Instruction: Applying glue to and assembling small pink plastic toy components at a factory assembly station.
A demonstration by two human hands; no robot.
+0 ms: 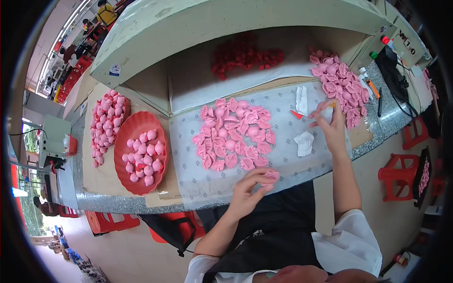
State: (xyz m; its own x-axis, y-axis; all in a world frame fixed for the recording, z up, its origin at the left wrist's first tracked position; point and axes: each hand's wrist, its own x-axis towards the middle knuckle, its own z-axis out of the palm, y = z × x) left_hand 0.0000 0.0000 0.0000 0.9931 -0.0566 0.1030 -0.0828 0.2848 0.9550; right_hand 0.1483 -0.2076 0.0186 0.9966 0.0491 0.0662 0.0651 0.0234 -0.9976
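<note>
Between thumb and fingers, my left hand point(247, 191) pinches a pink petal-shaped piece point(271, 177) near the front edge of the patterned sheet point(188, 184). Over the right side of the sheet, my right hand point(332, 123) has its fingers bent together, with a small yellow bit point(332, 105) showing at them; what it is cannot be made out. Ahead of my left hand lies a broad spread of pink curled pieces point(236, 127), some cupped and some round. Two crumpled white tissues point(304, 143) and a small red pointed piece point(297, 114) sit close to my right hand.
A pale green box-like housing point(245, 21) arches over the bench, with dark red pieces point(245, 59) inside. At left are a red scalloped dish point(125, 177) of pink balls and a pile point(109, 118). More pink pieces point(347, 85), an orange tube point(373, 88) and a black pen point(380, 106) lie right.
</note>
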